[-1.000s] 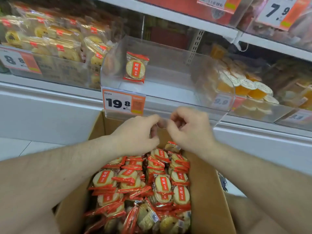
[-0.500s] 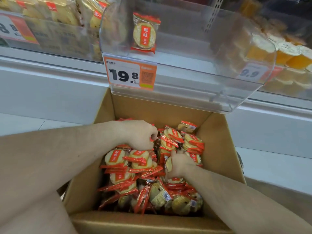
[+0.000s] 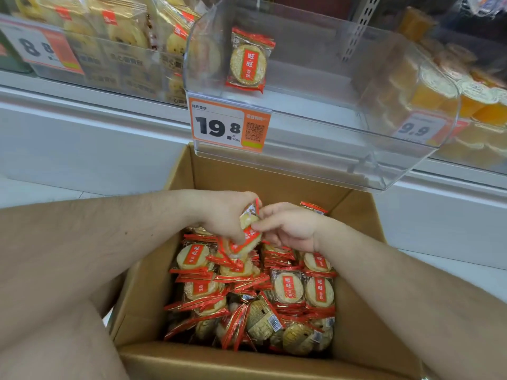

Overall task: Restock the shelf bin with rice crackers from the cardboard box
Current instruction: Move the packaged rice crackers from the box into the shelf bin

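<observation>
Both hands are down over the box, meeting at its far end! Left hand (image 3: 225, 215) has its fingers curled round a small clutch of rice cracker packets (image 3: 245, 237), lifted just clear of the pile, their long axis tilted from about 1 o'clock down to 7 o'clock, red label facing up and toward the camera. Right hand (image 3: 288, 229) sits just beside it at 3 o'clock, thumb and fingertips pinching the upper edge of that same clutch, the remaining fingers curled under.

Now by size. Cardboard box (image 3: 356, 360) fills the lower middle, flaps open, long axis running from 6 to 12 o'clock, packed with rice crackers (image 3: 288, 289) in red-edged wrappers; several lie flat with labels up, while those at the 6 o'clock end stand on edge and show their backs. Up at 12 o'clock from the box hangs the clear shelf bin (image 3: 370, 111), its front lip overhanging the box's far wall. Inside it one single cracker packet (image 3: 248, 61) stands upright against the left side, long axis vertical, label facing out. Clipped to the bin's front at its left corner, an orange price tag (image 3: 229, 127) reads 19.8.
</observation>
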